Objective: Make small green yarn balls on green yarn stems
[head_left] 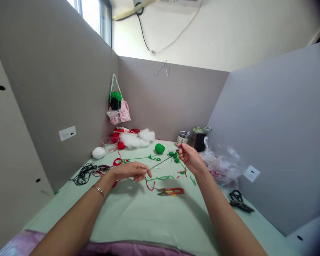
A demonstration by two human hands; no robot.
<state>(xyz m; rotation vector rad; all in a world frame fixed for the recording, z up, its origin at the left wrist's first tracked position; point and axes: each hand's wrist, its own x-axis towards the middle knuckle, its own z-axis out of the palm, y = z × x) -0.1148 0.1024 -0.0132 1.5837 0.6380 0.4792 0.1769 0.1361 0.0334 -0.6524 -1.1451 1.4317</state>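
Note:
A thin dark strand of yarn (164, 161) runs taut between my two hands above the table. My left hand (134, 170) is closed on its lower end, palm down. My right hand (189, 156), raised higher, pinches the other end between thumb and fingers. Beneath and around them lie green yarn pieces (162, 177) and a curled red yarn piece (150, 186). Orange-handled thread snips (172, 191) rest in front of my hands. A green yarn ball (160, 148) sits behind them, and small green crocheted-looking bits (175, 156) lie near my right hand.
Tangled black yarn (84, 173) and a white yarn ball (98, 153) lie left. White stuffing (137, 138) and a clear plastic tub (110, 144) are at the back. On the right are a plastic bag (221, 165) and black scissors (240, 202). Grey panels (170, 96) enclose the table.

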